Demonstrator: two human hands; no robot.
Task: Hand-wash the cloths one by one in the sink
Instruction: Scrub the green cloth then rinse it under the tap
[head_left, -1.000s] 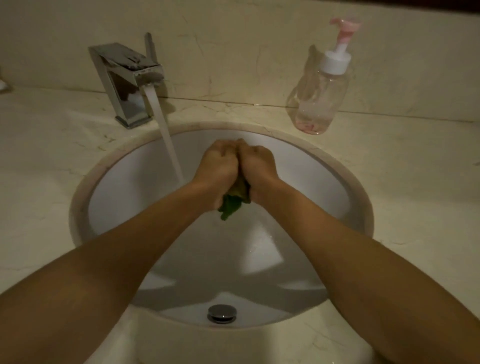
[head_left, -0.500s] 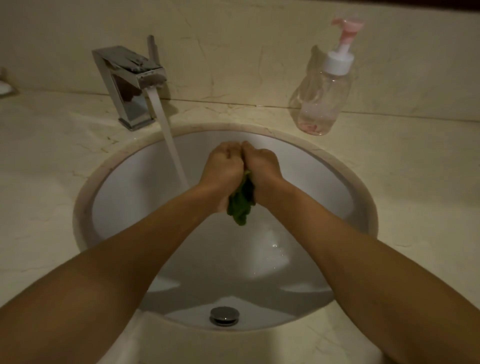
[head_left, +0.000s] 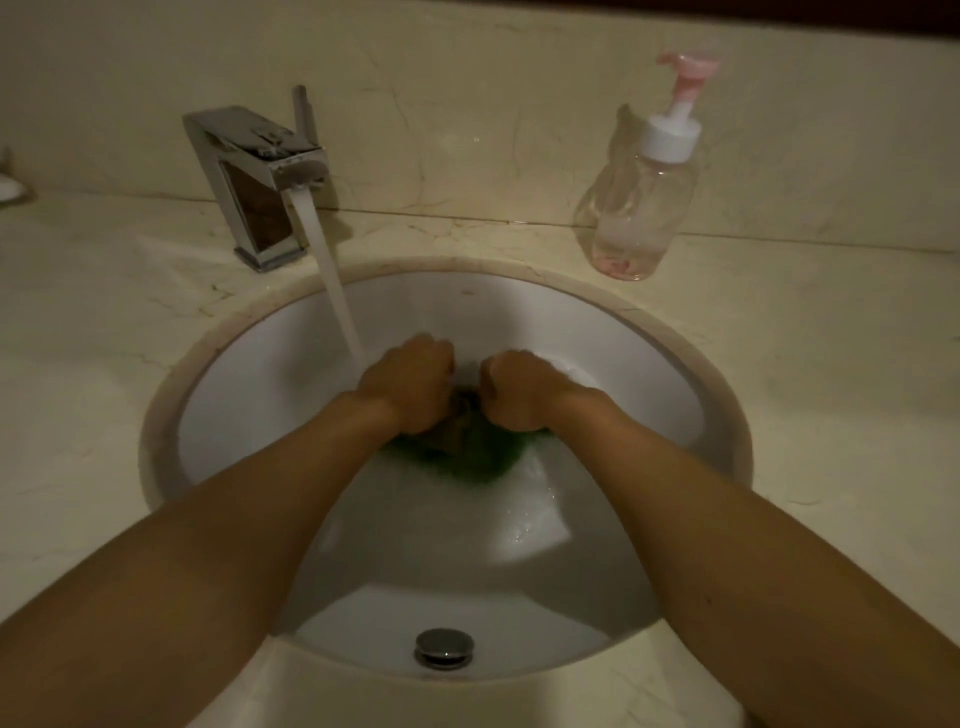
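Both hands (head_left: 410, 387) (head_left: 522, 392) grip one bunched, dark green cloth (head_left: 483, 460).

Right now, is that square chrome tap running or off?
Running: a white stream of water pours from the square chrome tap into the round white sink basin, landing by the left hand gripping the green cloth.

Dim light fell on a cream marble table (head_left: 831, 395). Behind the chrome tap (head_left: 254, 197) rose a veined marble wall (head_left: 493, 104); right of the tap stood a clear pump bottle (head_left: 639, 213).
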